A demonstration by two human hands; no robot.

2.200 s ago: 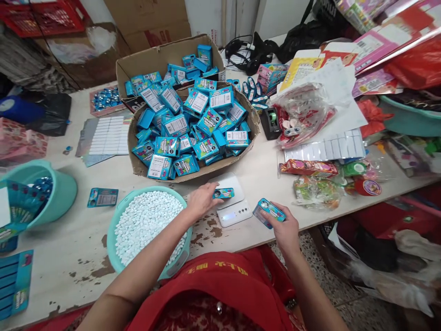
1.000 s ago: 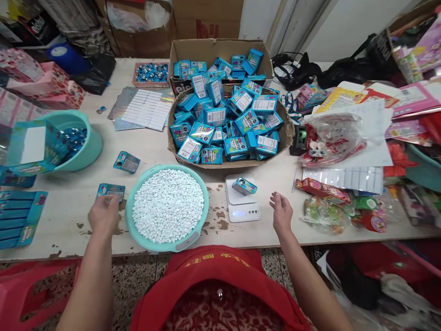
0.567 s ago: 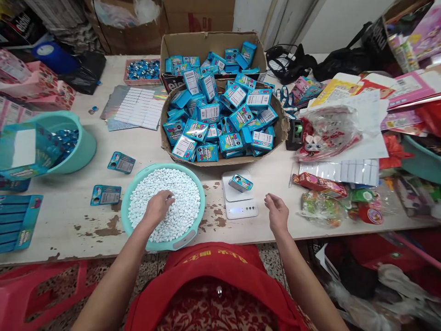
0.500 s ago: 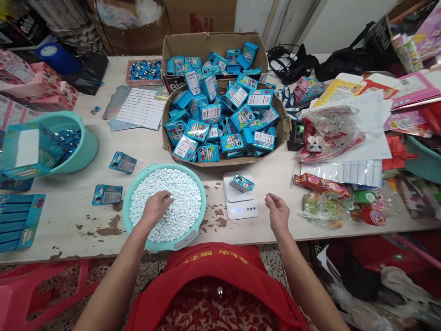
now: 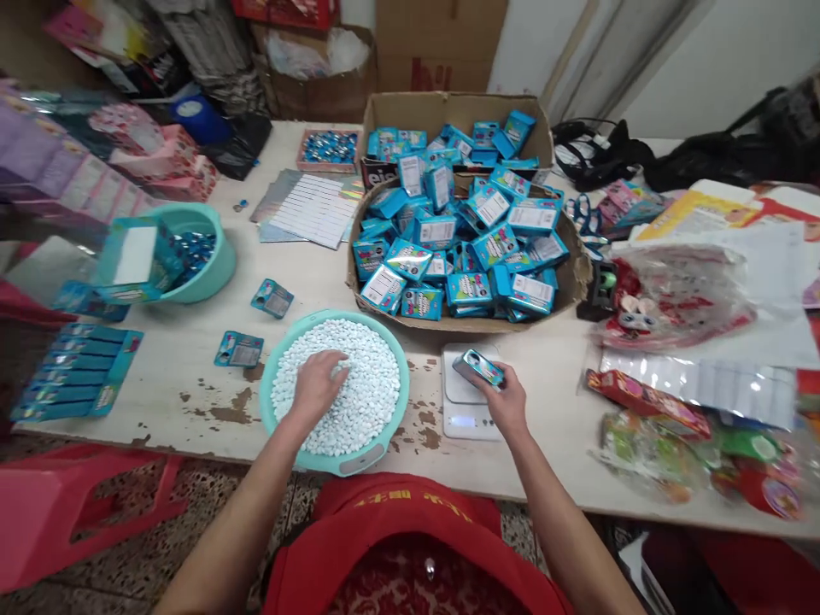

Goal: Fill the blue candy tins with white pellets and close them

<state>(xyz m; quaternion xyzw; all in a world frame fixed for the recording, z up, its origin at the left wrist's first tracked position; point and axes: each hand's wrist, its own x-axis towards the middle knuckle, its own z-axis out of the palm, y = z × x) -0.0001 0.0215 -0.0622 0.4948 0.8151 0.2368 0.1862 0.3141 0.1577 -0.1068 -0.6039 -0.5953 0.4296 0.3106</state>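
Observation:
My left hand [image 5: 319, 386] is over a turquoise basin [image 5: 270, 401] full of small white candies [image 5: 368, 384]. Its fingers are loosely curved, with a gap between thumb and forefinger, and I see nothing held between them. My right hand [image 5: 506, 397] grips the near right end of a small blue candy box [image 5: 477, 369], thumb and fingers around it. That box sits tilted over the plate of a white digital scale [image 5: 456, 397], whose display is lit. Whether it still touches the plate, I cannot tell.
Cardboard cartons [image 5: 580, 282] full of blue candy boxes stand behind the basin and scale. Two blue boxes [image 5: 238, 349] lie left of the basin. A turquoise bucket [image 5: 221, 269] stands further left. Bagged toys [image 5: 653, 453] and packaging crowd the right side.
My right hand has moved left from beside the scale and taken hold of the blue candy box. My left hand stays over the candies, its fingers now further apart. The view has shifted left.

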